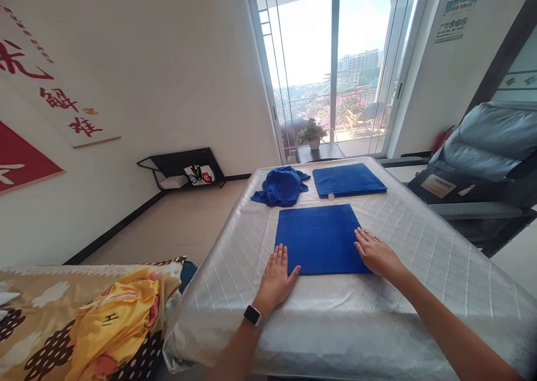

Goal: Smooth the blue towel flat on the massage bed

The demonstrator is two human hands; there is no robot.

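Note:
A blue towel [319, 238], spread flat in a neat rectangle, lies on the silvery quilted mattress [235, 280] in front of me. My left hand [277, 274] rests on its near left corner, fingers stretched out and pointing away from me; a watch [252, 315] is on that wrist. On the towel's right edge lies my right hand [375, 252], flat with its fingers extended. Beyond, a folded blue towel [350, 179] with a small white tag sits at the far right. A crumpled blue towel [283, 186] is heaped to its left.
At the lower left, a yellow garment [115, 314] lies on a patterned blanket [46, 336]. A dark recliner [490, 146] with a bag on it stands along the right side. Past the mattress's far edge, a potted plant [313, 133] stands on a chair before the glass door [302, 45].

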